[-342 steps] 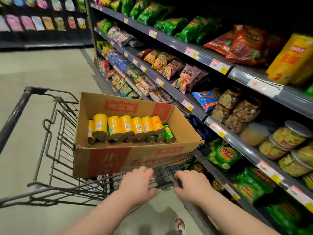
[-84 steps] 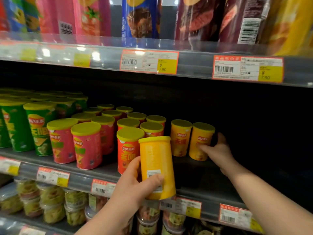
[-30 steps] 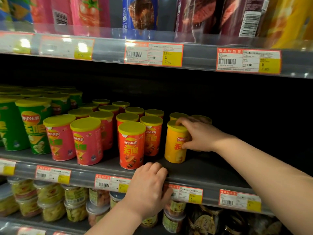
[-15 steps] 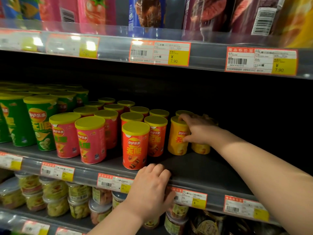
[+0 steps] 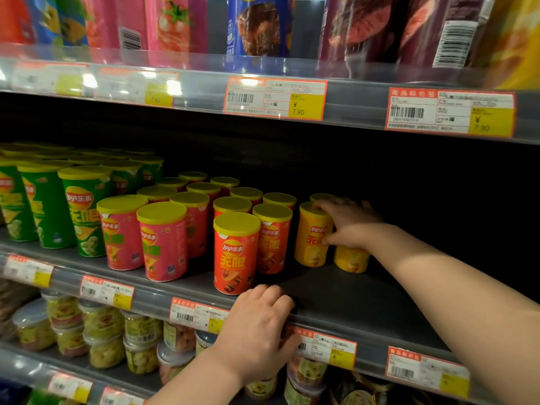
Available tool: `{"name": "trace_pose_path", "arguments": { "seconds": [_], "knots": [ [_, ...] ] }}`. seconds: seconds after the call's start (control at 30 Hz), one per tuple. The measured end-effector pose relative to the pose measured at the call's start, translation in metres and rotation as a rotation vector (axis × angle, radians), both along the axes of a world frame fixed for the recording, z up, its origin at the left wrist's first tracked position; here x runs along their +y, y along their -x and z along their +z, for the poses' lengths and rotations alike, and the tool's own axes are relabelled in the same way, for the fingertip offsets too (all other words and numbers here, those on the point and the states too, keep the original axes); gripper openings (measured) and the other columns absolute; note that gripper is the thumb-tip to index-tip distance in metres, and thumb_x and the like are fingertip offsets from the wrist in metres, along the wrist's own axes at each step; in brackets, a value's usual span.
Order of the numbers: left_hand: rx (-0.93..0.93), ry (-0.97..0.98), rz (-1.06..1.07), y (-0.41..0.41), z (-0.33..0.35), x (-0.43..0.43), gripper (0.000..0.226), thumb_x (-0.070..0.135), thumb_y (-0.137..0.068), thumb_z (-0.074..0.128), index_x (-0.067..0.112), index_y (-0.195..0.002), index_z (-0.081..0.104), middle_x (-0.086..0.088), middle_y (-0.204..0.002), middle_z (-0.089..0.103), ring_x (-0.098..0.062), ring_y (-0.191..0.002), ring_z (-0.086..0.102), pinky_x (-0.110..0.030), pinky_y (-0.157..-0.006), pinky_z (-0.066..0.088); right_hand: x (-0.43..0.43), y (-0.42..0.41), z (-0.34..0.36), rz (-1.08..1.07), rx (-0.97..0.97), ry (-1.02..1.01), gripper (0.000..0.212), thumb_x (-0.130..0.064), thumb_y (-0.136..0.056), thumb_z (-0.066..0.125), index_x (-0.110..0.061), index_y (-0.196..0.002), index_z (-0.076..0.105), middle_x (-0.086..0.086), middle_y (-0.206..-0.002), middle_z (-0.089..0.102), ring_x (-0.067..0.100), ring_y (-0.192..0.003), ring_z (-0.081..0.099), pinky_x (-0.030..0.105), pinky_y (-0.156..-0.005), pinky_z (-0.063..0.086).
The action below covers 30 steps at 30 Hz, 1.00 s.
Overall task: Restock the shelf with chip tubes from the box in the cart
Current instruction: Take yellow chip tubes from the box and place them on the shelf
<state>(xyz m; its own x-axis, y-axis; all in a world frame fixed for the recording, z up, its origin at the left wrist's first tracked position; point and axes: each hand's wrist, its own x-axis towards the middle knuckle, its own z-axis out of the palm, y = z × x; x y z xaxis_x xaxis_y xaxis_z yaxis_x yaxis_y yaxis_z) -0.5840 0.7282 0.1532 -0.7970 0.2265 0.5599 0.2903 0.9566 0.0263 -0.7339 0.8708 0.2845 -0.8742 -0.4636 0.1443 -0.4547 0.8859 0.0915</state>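
On the middle shelf (image 5: 336, 290) stand rows of short chip tubes with yellow lids: green (image 5: 84, 211), pink (image 5: 162, 241), orange-red (image 5: 235, 252) and yellow (image 5: 311, 244). My right hand (image 5: 347, 223) reaches into the shelf and grips a second yellow tube (image 5: 350, 260) that stands to the right of the first. Its fingers lie over the lids and its thumb sits between the two tubes. My left hand (image 5: 260, 325) rests on the shelf's front edge and holds nothing. The cart and box are out of view.
The shelf floor right of the yellow tubes is bare and dark. The shelf above (image 5: 350, 106), with price tags, carries tall tubes (image 5: 257, 24). Below are clear tubs of snacks (image 5: 102, 337).
My right hand has shifted slightly right and back among the yellow tubes. My left hand stays on the shelf edge. Earlier it held a yellow tube, which now stands on the shelf.
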Motion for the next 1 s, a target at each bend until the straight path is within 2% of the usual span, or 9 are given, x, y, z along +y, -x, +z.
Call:
{"name": "trace_pose_path", "arguments": {
  "seconds": [0.07,0.17,0.33,0.57,0.7,0.83,0.9,0.93,1.0],
  "knots": [
    [-0.001,0.001,0.005,0.0,0.0,0.0,0.039,0.057,-0.069,0.052,0.028,-0.092,0.063,0.013,-0.083,0.058,-0.01,-0.074,0.058,-0.023,-0.062,0.052,0.011,0.004,-0.001,-0.017,0.007,-0.003,0.094,-0.042,-0.079,0.071,-0.034,-0.15,0.01,-0.001,-0.158,0.016,0.026,-0.144,0.016,0.046,-0.115,0.019],
    [0.003,0.001,0.009,-0.001,0.001,0.001,0.04,0.058,-0.069,0.052,0.028,-0.093,0.063,0.013,-0.083,0.057,-0.009,-0.074,0.058,-0.023,-0.062,0.052,0.03,0.009,-0.004,-0.099,0.002,0.016,0.101,-0.037,-0.075,0.075,-0.03,-0.151,0.009,0.0,-0.158,0.014,0.028,-0.144,0.018,0.046,-0.113,0.027],
    [-0.012,-0.008,0.012,0.0,0.002,0.003,0.039,0.056,-0.065,0.055,0.026,-0.09,0.059,0.009,-0.081,0.055,-0.014,-0.071,0.057,-0.026,-0.059,0.051,0.054,0.019,-0.016,-0.153,-0.047,0.195,0.095,-0.025,-0.077,0.076,-0.027,-0.151,0.015,0.004,-0.153,0.024,0.029,-0.135,0.036,0.04,-0.102,0.043],
    [-0.089,0.001,0.061,-0.002,0.009,0.008,0.04,0.055,-0.062,0.054,0.025,-0.087,0.062,0.008,-0.08,0.056,-0.014,-0.071,0.058,-0.027,-0.06,0.052,0.059,0.038,-0.029,-0.101,0.013,0.258,0.081,-0.022,-0.086,0.068,-0.026,-0.149,0.019,0.006,-0.152,0.027,0.029,-0.133,0.04,0.041,-0.101,0.044],
    [-0.091,0.051,0.116,-0.006,0.013,0.013,0.041,0.059,-0.061,0.047,0.029,-0.084,0.063,0.012,-0.078,0.056,-0.01,-0.069,0.059,-0.02,-0.063,0.049,0.06,0.047,-0.032,-0.063,0.013,0.286,0.077,-0.018,-0.087,0.066,-0.023,-0.149,0.021,0.007,-0.151,0.029,0.029,-0.133,0.039,0.042,-0.102,0.043],
    [-0.136,0.088,0.192,-0.01,0.017,0.018,0.043,0.06,-0.062,0.043,0.03,-0.084,0.063,0.014,-0.078,0.058,-0.008,-0.07,0.06,-0.021,-0.067,0.05,0.061,0.053,-0.033,-0.023,-0.01,0.311,0.076,-0.015,-0.087,0.066,-0.021,-0.149,0.023,0.009,-0.151,0.029,0.03,-0.134,0.039,0.041,-0.105,0.041],
    [-0.183,0.076,0.231,-0.012,0.019,0.021,0.045,0.059,-0.065,0.042,0.028,-0.089,0.065,0.011,-0.083,0.06,-0.011,-0.076,0.062,-0.028,-0.073,0.054,0.061,0.057,-0.034,-0.015,-0.013,0.32,0.076,-0.015,-0.086,0.066,-0.021,-0.149,0.023,0.009,-0.151,0.029,0.03,-0.133,0.039,0.041,-0.104,0.041],
    [-0.213,0.059,0.245,-0.013,0.021,0.022,0.046,0.057,-0.069,0.043,0.026,-0.097,0.064,0.008,-0.091,0.061,-0.014,-0.084,0.062,-0.035,-0.082,0.054,0.061,0.059,-0.035,-0.014,-0.014,0.319,0.076,-0.015,-0.086,0.066,-0.021,-0.149,0.023,0.009,-0.151,0.028,0.03,-0.133,0.039,0.041,-0.104,0.042],
    [-0.308,0.062,0.278,-0.013,0.023,0.027,0.048,0.052,-0.082,0.047,0.023,-0.121,0.055,0.004,-0.118,0.054,-0.018,-0.113,0.051,-0.043,-0.109,0.034,0.061,0.059,-0.034,-0.017,-0.014,0.308,0.078,-0.016,-0.087,0.065,-0.022,-0.15,0.019,0.008,-0.154,0.022,0.03,-0.134,0.038,0.04,-0.102,0.042]
  ]
}}
